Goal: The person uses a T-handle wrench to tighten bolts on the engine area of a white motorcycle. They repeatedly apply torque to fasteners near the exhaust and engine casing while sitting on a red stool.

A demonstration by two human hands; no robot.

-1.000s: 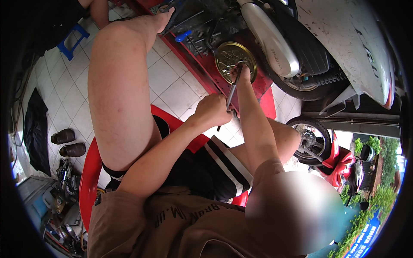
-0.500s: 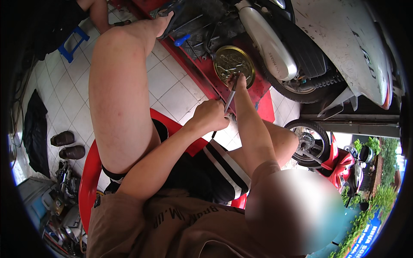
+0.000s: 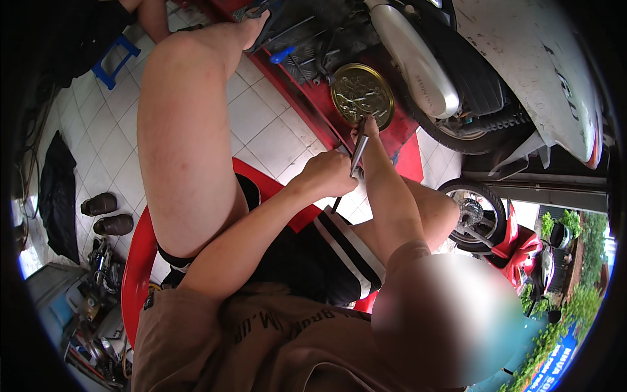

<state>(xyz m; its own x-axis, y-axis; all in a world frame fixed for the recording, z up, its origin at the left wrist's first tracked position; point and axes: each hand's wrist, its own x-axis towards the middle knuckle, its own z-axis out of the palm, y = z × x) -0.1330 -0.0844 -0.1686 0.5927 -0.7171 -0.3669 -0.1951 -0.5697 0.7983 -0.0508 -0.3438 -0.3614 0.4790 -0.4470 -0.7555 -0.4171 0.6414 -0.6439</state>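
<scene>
Silvery metal rod (image 3: 358,154), slim and shiny, aslant in left grip (image 3: 332,174)

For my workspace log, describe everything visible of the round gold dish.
The dish is round, shallow and gold-coloured, seemingly metal, with a shiny rim. It lies open side up on the red platform, near the motorbike's dark tyre. Small silvery pieces are scattered inside. The right hand overlaps its near edge in the view; whether they touch cannot be told.
</scene>
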